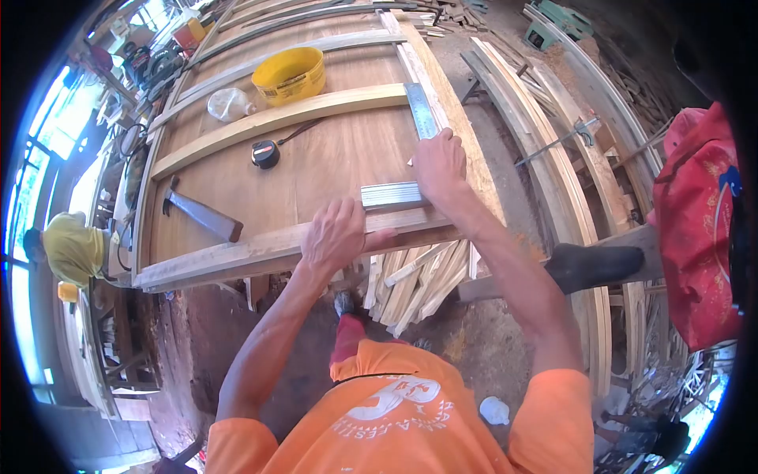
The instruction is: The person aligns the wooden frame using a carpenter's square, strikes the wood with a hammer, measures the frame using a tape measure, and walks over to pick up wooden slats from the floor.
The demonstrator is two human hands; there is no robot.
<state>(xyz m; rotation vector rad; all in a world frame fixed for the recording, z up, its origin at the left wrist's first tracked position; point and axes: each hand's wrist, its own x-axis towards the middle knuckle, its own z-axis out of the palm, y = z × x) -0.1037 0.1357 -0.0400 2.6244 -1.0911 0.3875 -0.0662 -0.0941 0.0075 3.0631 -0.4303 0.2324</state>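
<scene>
Daylight glare from 1 side, hazy mid-tones, softly blurred edges, strong fisheye bowing inside a black rim.

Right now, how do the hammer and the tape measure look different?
The hammer is long and thin, but the tape measure is short and chunky. The hammer has a stiff, straight handle, while the tape measure has a dark, bendy strap. The tape measure lies closer to the yellow bucket than the hammer does. Both lie on the brown board, with no hand on them.
</scene>
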